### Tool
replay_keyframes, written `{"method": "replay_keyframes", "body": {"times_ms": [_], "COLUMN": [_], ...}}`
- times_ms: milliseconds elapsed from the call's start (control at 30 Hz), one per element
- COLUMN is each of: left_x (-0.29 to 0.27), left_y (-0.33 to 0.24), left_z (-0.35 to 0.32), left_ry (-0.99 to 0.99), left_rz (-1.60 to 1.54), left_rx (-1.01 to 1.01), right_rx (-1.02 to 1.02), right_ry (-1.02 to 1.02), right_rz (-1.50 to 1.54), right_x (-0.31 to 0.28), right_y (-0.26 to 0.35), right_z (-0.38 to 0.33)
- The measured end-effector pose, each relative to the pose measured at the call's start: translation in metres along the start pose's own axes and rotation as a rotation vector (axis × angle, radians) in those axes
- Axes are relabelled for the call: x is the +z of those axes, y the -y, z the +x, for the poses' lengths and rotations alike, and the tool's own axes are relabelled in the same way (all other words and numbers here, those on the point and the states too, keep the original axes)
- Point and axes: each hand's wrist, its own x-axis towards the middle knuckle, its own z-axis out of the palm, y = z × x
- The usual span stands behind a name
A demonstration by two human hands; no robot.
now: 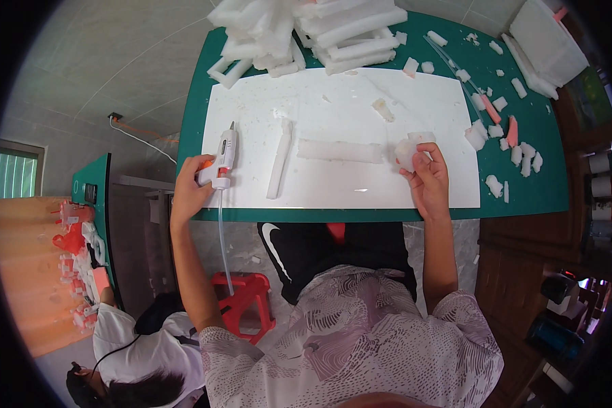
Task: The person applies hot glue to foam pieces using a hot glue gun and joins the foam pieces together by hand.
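So the left hand (pixel 187 190) is wrapped around the grip of a white glue gun (pixel 221 160), nozzle pointing away from the person, with a clear glue stick (pixel 222 238) trailing back off the table edge. The right hand (pixel 428 180) is pinching a small white foam chunk (pixel 409 149) in its fingertips. Between the two hands lie a thin foam strip (pixel 279 160) and a wider foam bar (pixel 340 151), both flat on the white board (pixel 333 190). Past the hands sits a pile of foam sticks (pixel 306 34), and right of the right hand small foam bits (pixel 517 153) are scattered over the green table (pixel 530 197).
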Motion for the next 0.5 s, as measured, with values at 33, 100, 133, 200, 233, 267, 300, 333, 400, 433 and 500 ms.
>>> {"method": "replay_keyframes", "body": {"times_ms": [33,100,133,200,233,267,300,333,400,433,500], "left_x": [-0.003,-0.011,-0.013,-0.018,-0.019,-0.019,-0.02,-0.021,-0.023,-0.023,-0.024], "left_y": [0.001,0.001,-0.003,-0.01,-0.013,-0.016,-0.02,-0.027,-0.035,-0.039,-0.045], "left_z": [0.002,0.003,0.003,0.002,0.001,0.0,-0.001,-0.002,-0.001,-0.001,-0.001], "left_ry": [0.006,0.111,0.119,0.143,0.124,0.132,0.114,0.093,0.096,0.093,0.062], "left_rz": [-0.001,-0.122,-0.123,-0.089,-0.08,-0.08,-0.005,0.07,0.106,0.144,0.16], "left_rx": [0.004,-0.067,-0.061,-0.09,-0.082,-0.078,-0.038,0.001,0.026,0.047,0.069], "right_rx": [0.016,0.019,0.021,0.022,0.026,0.025,0.037,0.051,0.051,0.052,0.061], "right_ry": [-0.011,-0.014,-0.013,-0.012,0.001,-0.007,-0.007,-0.004,0.01,0.03,0.027], "right_rz": [0.002,0.003,0.004,0.009,0.014,0.015,0.018,0.02,0.028,0.035,0.027], "right_x": [0.001,0.003,0.003,0.001,0.001,0.002,0.004,0.005,0.0,0.0,0.002], "right_y": [0.001,0.002,0.002,0.0,0.0,0.001,0.002,0.004,0.001,0.0,0.002], "right_z": [0.0,-0.001,-0.001,0.0,0.0,-0.001,-0.002,-0.002,-0.002,-0.001,-0.002]}}
